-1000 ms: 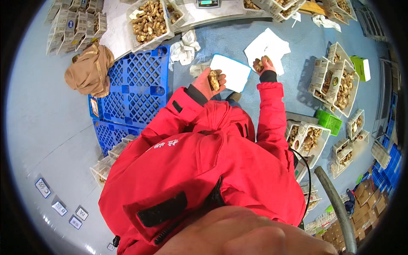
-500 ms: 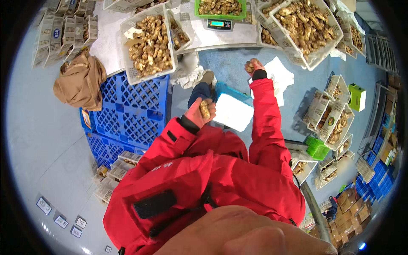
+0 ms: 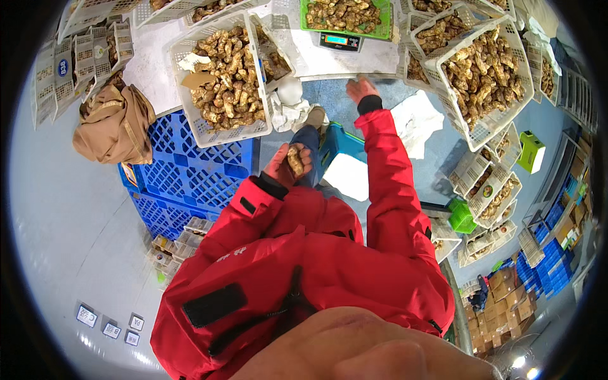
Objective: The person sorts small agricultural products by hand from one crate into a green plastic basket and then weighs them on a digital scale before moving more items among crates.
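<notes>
My left hand (image 3: 277, 166) is closed around a stubby brown-and-cream mushroom (image 3: 295, 161), held above my lap. My right hand (image 3: 361, 88) is stretched forward to the front edge of the table (image 3: 310, 60), below the scale; motion smears its fingers, and I cannot make out anything in it. Beyond it, a green basket (image 3: 345, 18) of similar mushrooms rests on a small digital scale (image 3: 341, 42). A white plastic crate (image 3: 192, 130) full of mushrooms stands to the left, and another heaped crate (image 3: 470, 134) is at the right.
Blue plastic pallets (image 3: 199, 149) lie to my left, with a brown cloth bag (image 3: 114, 126) beside them. A white-topped blue box (image 3: 347, 177) sits between my legs. White cloth or paper (image 3: 419, 123) hangs at the right. More crates (image 3: 487, 183) stand on the floor at right.
My right hand has moved forward and left to the table edge; the mushroom seen in it earlier no longer shows. My left hand still holds its mushroom, slightly further left. The whole view has shifted.
</notes>
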Motion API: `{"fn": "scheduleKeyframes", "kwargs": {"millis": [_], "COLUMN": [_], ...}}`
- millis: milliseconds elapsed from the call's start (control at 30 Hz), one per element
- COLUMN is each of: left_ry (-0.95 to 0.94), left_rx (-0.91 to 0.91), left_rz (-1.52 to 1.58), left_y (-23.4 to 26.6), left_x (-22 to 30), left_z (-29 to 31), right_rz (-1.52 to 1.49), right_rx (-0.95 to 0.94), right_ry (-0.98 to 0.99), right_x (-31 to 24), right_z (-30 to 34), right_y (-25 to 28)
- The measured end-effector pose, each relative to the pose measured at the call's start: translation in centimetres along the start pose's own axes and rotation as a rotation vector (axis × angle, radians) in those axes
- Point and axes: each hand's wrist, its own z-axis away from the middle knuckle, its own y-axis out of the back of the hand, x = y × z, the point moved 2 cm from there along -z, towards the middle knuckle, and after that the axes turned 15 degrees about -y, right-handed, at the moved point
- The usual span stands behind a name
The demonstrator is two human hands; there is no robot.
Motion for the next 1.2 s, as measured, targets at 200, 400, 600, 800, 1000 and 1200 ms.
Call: {"fn": "scheduleKeyframes", "kwargs": {"millis": [200, 400, 600, 800, 1000, 1200], "left_ry": [-0.011, 0.033, 0.062, 0.075, 0.080, 0.114], "left_rx": [-0.024, -0.064, -0.156, -0.150, -0.165, -0.146], "left_rz": [-0.253, -0.327, -0.394, -0.418, -0.407, -0.364], "left_y": [-1.3, -1.7, -1.4, -1.7, -1.6, -0.9], "left_x": [-1.4, -2.7, -4.5, -6.5, -7.2, -6.8], "left_z": [-1.5, -1.3, -0.1, 1.4, 2.1, 2.4], "right_rz": [0.295, -0.166, -0.007, -0.070, -0.090, 0.028], "right_rx": [0.068, -0.043, 0.025, 0.116, 0.107, 0.158], "right_ry": [0.021, -0.199, -0.014, 0.043, 0.044, 0.064], "right_x": [10.4, 15.0, 14.0, 13.2, 13.5, 13.6], "right_z": [4.9, 7.1, 9.2, 13.2, 14.0, 14.5], "right_y": [4.8, 7.1, 8.8, 10.8, 12.5, 11.2]}}
